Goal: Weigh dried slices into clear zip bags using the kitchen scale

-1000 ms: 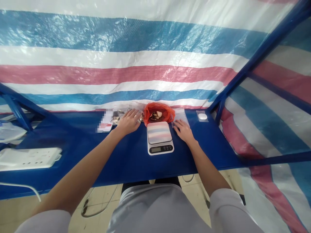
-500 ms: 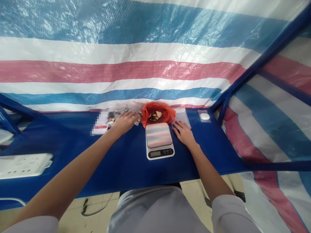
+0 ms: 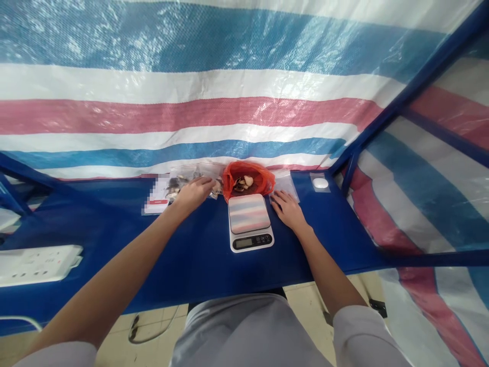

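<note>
A white kitchen scale [image 3: 250,224] with a shiny, reflective platform lies on the blue table between my hands. Just behind it, an open red plastic bag [image 3: 269,179] holds pale and brown dried slices [image 3: 243,182]. My left hand [image 3: 196,192] rests over clear plastic bags [image 3: 178,182] with dark and light pieces inside, its fingers slightly bent and not gripping; it hides part of them. On the other side, my right hand [image 3: 288,208] lies with fingers spread at the front edge of a flat clear zip bag [image 3: 286,179].
A small clear packet with a white oval thing [image 3: 320,183] lies at the right. A card with red print [image 3: 156,204] sits at the left, partly blurred. A white power strip [image 3: 40,265] is at the far left. Striped sheeting [image 3: 191,114] hangs behind, beside blue frame bars [image 3: 405,104].
My left hand's fingers have drawn in a little over the clear bags. My right hand stays in about the same place. The view has shifted very slightly.
</note>
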The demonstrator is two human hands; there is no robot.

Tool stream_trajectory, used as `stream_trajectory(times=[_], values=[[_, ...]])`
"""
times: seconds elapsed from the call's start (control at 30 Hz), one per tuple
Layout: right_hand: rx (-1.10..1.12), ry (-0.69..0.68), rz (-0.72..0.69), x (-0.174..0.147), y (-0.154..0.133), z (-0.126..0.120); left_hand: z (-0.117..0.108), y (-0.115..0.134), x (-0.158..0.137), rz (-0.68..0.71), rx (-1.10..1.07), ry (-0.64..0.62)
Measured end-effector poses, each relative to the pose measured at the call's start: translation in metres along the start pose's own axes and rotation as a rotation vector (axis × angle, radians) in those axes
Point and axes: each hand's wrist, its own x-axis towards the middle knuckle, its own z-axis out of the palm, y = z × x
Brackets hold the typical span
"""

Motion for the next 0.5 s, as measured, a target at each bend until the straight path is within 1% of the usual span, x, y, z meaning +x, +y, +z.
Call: stream_trajectory(times=[0.1, 0.27, 0.37, 0.5], values=[[-0.002, 0.002, -0.002, 0.000, 0.000, 0.000, -0.005, 0.000, 0.002, 0.012, 0.001, -0.060], [0.002, 0.008, -0.007, 0.000, 0.002, 0.002, -0.014, 0.003, 0.003, -0.030, 0.031, -0.117], [-0.004, 0.019, -0.018, -0.001, 0.002, 0.003, -0.019, 0.003, 0.005, -0.008, 0.036, -0.161], [-0.012, 0.024, -0.028, -0.001, 0.002, 0.002, -0.021, 0.003, 0.007, 0.013, 0.016, -0.164]])
